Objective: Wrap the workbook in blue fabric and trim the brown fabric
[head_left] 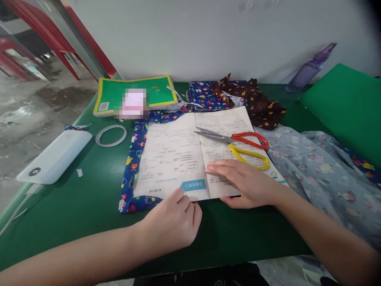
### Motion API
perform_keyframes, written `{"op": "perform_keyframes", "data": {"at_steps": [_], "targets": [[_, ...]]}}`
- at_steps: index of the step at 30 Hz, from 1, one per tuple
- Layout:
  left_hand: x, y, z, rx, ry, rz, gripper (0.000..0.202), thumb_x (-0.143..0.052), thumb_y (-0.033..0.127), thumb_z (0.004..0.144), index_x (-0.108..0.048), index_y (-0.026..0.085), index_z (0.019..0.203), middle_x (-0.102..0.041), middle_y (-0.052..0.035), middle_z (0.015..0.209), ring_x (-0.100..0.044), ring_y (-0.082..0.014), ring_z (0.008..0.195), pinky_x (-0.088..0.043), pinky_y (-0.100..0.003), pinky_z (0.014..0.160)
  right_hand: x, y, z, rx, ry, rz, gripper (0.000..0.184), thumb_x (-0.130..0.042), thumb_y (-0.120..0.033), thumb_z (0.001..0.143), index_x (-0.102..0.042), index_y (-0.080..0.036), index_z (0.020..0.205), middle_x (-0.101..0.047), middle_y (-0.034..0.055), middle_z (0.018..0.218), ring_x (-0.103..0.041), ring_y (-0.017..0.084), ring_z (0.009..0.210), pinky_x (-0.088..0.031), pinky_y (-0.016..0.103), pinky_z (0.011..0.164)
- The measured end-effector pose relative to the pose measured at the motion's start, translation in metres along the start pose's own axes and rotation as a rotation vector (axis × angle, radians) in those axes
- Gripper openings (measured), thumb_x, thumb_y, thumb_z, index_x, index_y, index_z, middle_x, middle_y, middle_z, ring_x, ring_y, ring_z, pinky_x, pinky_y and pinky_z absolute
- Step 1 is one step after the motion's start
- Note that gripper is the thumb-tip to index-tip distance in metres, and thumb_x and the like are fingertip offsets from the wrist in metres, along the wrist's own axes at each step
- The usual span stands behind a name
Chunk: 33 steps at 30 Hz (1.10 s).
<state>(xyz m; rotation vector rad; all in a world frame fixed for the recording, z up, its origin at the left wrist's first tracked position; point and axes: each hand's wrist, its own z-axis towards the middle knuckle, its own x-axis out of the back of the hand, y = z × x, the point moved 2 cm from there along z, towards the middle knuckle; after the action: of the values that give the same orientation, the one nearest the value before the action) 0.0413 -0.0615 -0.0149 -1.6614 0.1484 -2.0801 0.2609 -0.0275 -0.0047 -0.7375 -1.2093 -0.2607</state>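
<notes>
An open workbook lies on blue cartoon-print fabric, which shows along its left side and is folded over part of the lower edge. My left hand is closed at the workbook's lower edge, close to the spine; whatever its fingers pinch is hidden. Fingers stretched out, my right hand rests on the right page, its thumb at the bottom edge. Just above that hand, scissors with one red and one yellow handle lie across the right page, blades pointing left.
Left of the workbook are a tape roll and a white power bank with a cable. Behind lie a green book and brown print fabric. Grey-blue fabric, a purple bottle and a green board are at right.
</notes>
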Motion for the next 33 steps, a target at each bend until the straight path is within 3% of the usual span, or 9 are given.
{"op": "perform_keyframes", "data": {"at_steps": [18, 25, 33], "targets": [[-0.0005, -0.0004, -0.0002, 0.013, -0.026, -0.001, 0.017, -0.048, 0.008, 0.083, -0.065, 0.008, 0.079, -0.058, -0.0037, 0.054, -0.050, -0.0145, 0.047, -0.038, -0.030, 0.050, -0.0056, 0.0047, 0.0013, -0.020, -0.034, 0.036, 0.067, -0.063, -0.030, 0.076, -0.037, -0.018, 0.137, -0.049, 0.0098, 0.137, -0.042, 0.023, 0.127, -0.037, 0.043, 0.105], [0.0021, 0.0036, 0.0006, 0.078, 0.059, -0.040, 0.019, -0.047, 0.013, 0.086, -0.065, 0.008, 0.084, -0.056, -0.0022, 0.055, -0.048, -0.0150, 0.049, -0.037, -0.031, 0.048, -0.0032, 0.0048, -0.0011, -0.057, -0.099, 0.035, 0.070, -0.064, -0.037, 0.079, -0.035, -0.020, 0.140, -0.045, 0.0084, 0.141, -0.040, 0.023, 0.130, -0.035, 0.041, 0.107], [-0.0030, -0.0001, 0.0074, 0.145, 0.091, -0.056, 0.019, -0.049, 0.015, 0.088, -0.063, 0.009, 0.099, -0.063, -0.0063, 0.087, -0.056, -0.0189, 0.075, -0.044, -0.035, 0.066, 0.0034, 0.0054, -0.0037, -0.113, -0.215, 0.062, 0.078, -0.065, -0.042, 0.077, -0.029, -0.024, 0.144, -0.038, 0.0038, 0.147, -0.034, 0.021, 0.134, -0.030, 0.038, 0.111]]}}
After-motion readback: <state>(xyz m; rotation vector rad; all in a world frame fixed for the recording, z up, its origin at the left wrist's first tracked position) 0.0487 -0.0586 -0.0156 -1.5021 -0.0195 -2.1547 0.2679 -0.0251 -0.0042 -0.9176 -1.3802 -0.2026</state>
